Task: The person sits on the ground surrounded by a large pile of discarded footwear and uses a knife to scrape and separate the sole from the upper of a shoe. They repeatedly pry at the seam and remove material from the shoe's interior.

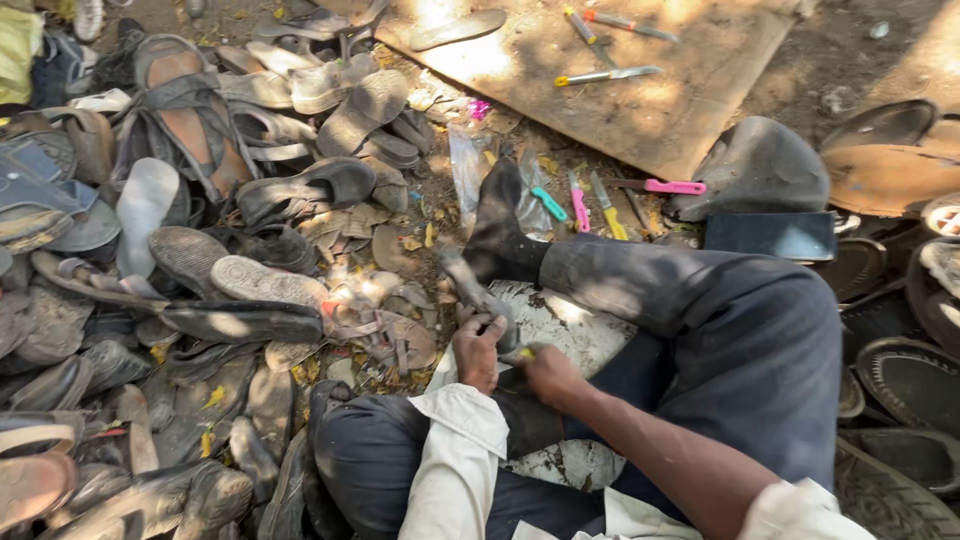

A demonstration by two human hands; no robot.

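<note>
Between the knees, a worn grey sole (478, 290) is gripped by the closed left hand (477, 350). A yellow-handled tool (524, 353) is clasped in the closed right hand (548, 375). Heaped old sandals (200, 250) are seen at left.

To your left you see a heap of worn sandals (200, 200) on the ground. Ahead lies a wooden board (640, 90) carrying knives (607, 74); coloured-handled tools (590, 205) lie just below it.

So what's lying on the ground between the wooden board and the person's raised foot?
In the head view, small tools with coloured handles lie between the board and the foot.
</note>
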